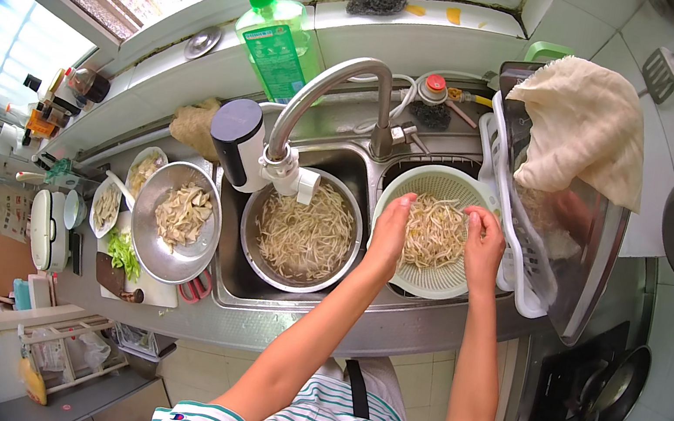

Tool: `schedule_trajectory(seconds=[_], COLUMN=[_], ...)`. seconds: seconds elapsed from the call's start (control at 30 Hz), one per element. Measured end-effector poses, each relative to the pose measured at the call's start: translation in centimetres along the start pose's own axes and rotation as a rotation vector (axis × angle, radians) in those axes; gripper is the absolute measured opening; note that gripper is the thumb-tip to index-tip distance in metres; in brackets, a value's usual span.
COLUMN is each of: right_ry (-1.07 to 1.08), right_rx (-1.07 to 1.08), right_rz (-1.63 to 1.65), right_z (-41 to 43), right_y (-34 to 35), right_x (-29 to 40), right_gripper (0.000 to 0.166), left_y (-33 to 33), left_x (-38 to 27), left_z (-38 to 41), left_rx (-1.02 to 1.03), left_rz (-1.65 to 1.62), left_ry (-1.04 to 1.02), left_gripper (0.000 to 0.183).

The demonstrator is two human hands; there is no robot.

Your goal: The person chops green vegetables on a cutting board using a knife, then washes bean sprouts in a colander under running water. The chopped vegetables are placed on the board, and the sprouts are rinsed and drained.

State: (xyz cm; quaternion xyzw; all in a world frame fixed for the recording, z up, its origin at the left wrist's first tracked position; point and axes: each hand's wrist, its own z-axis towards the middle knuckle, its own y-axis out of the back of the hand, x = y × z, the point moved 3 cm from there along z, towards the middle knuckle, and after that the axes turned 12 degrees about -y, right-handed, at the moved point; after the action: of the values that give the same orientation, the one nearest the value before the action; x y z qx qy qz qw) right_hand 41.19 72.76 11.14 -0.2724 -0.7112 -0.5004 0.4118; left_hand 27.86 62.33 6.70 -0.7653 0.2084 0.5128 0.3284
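Note:
A pale green plastic colander (418, 180) sits over the right sink basin, with bean sprouts (435, 236) inside. My left hand (391, 235) is at the left side of these sprouts and my right hand (482, 243) at their right, both over the colander. The fingers of each are bent; whether they pinch any sprouts cannot be made out. In the left basin stands a metal bowl (247, 229) of bean sprouts in water, below the curved faucet (331, 77) and its white filter head (235, 145).
Left of the sink are a metal strainer (139, 245) of torn mushrooms, a cleaver (110, 274) on a cutting board (161, 295) and red-handled scissors (196, 287). A dish rack (530, 287) with a cloth (587, 131) stands at the right. A green soap bottle (275, 55) is behind the sink.

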Motion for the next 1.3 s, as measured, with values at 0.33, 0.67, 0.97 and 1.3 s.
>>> schedule_trajectory(seconds=[0.33, 0.67, 0.97, 1.3], right_ry=[0.144, 0.187, 0.2, 0.659], right_rx=[-0.104, 0.59, 1.07, 0.482], right_rz=[-0.275, -0.475, -0.896, -0.577], right_z=[-1.0, -13.7, -12.3, -3.8], right_y=[-2.0, -21.3, -32.1, -39.4], right_x=[-2.3, -3.4, -12.9, -7.5], right_gripper=[0.026, 0.046, 0.021, 0.035], left_y=[1.4, 22.3, 30.7, 33.9], left_x=[-1.2, 4.9, 11.6, 7.0], left_z=[-1.6, -7.2, -6.5, 2.2], left_rx=[0.372, -0.136, 0.592, 0.057], left_rz=[0.872, 1.158, 1.487, 1.377], left_ry=[-0.827, -0.493, 0.093, -0.381], left_gripper=[0.031, 0.04, 0.02, 0.049])
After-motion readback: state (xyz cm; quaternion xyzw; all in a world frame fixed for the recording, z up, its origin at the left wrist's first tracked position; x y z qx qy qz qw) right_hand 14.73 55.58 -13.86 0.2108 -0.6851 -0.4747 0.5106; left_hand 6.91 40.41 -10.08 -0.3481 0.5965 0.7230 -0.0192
